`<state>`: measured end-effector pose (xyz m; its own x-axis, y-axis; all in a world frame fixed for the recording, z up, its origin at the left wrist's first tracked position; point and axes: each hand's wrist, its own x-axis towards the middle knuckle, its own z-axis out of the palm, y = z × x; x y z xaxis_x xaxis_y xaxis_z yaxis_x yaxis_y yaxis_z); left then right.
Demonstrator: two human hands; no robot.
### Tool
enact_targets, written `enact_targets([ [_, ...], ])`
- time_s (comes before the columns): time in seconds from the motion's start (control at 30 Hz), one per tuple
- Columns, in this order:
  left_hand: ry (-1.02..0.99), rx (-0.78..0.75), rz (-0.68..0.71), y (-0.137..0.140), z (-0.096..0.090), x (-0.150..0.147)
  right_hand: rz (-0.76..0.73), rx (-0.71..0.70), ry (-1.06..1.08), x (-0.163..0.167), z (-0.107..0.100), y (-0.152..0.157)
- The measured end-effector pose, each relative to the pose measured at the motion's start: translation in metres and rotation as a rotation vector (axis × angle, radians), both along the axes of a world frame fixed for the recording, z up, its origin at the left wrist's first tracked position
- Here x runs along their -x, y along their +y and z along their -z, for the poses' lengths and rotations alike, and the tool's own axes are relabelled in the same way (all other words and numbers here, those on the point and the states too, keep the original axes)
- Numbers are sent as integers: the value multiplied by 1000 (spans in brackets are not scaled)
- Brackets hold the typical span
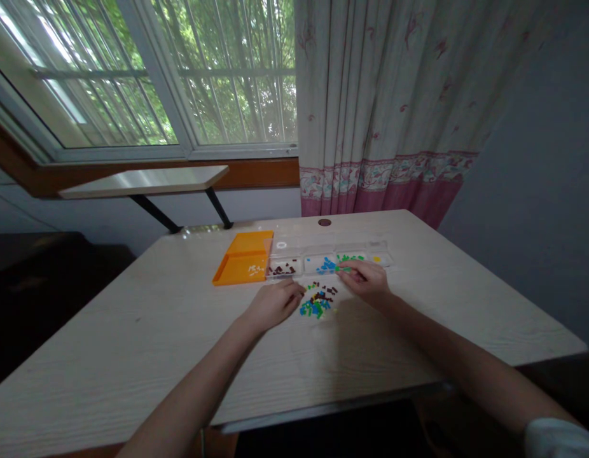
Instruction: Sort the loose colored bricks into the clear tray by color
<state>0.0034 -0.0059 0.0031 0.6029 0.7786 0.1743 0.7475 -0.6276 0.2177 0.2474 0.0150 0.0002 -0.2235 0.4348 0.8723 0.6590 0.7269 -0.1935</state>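
A mixed pile of small plastic pieces (316,305) in blue, green, brown and yellow lies on the table. My left hand (278,302) rests at the pile's left edge with its fingers curled together; whatever they hold is hidden. Over the clear compartment tray (299,268), my right hand (368,280) pinches a small green piece (341,269) between thumb and finger. The tray's compartments hold brown pieces (284,270), blue pieces (325,264), green pieces (349,258) and a yellow piece (377,259). My right fingertips are close to the blue and green ones.
An open orange case (242,261) with white pieces (256,270) stands left of the tray. Behind, a small raised shelf (146,181) sits on black brackets at the table's back left. A round brown cable hole (324,222) lies near the back edge, below the curtain (371,127).
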Motion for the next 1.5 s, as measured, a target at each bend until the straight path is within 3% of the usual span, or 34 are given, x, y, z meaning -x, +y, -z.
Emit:
enact_targets([
  [0.67, 3, -20, -9, 0, -1, -1, 26, 28, -19, -9, -6, 3],
  [0.83, 5, -6, -38, 1, 1, 0, 103, 232, -94, -31, -9, 18],
  [1.1, 24, 18, -21, 3, -1, 3, 379, 566, -174, -53, -3, 41],
  [1.3, -13, 45, 19, 3, -1, 4, 482, 656, -277, -58, -7, 41],
  [1.5, -53, 55, 26, 4, 0, 4, 494, 616, -324, -60, -8, 39],
])
